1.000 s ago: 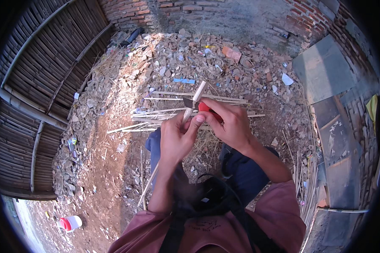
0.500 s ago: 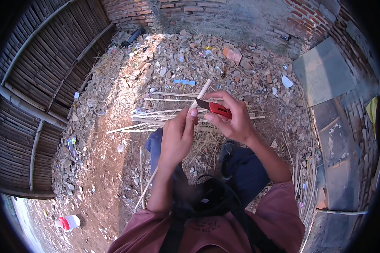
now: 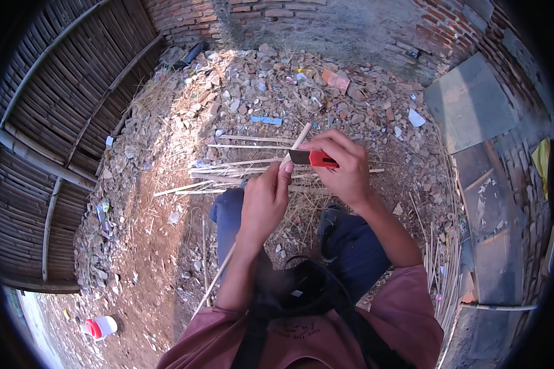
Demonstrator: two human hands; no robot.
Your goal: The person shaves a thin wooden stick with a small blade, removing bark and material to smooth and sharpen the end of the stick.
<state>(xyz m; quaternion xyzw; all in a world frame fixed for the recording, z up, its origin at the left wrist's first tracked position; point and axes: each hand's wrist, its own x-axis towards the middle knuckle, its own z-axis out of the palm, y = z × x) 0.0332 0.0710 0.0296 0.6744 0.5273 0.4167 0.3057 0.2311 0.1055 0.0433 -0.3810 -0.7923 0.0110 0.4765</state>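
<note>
My left hand (image 3: 266, 195) is closed around a long pale bamboo strip (image 3: 303, 133), which sticks out beyond the fingers and runs back under my left forearm. In my right hand (image 3: 346, 167) sits a red utility knife (image 3: 322, 159). Its dark, wide blade (image 3: 300, 157) lies against the strip just past my left thumb. Several more pale bamboo strips (image 3: 224, 174) lie crosswise on the ground in front of my knees, partly hidden behind my hands.
Rubble and broken brick (image 3: 258, 86) spread up to the brick wall (image 3: 314, 31). A bamboo-slat panel (image 3: 55, 117) stands on the left, grey boards (image 3: 471, 101) lean on the right. A white container with a red lid (image 3: 106, 326) lies at lower left. Thin sticks (image 3: 447, 270) lie along the right.
The knife has turned from a slant to nearly level, its blade still at the strip. Both hands have shifted slightly to the right, and the strip has slid a little with them.
</note>
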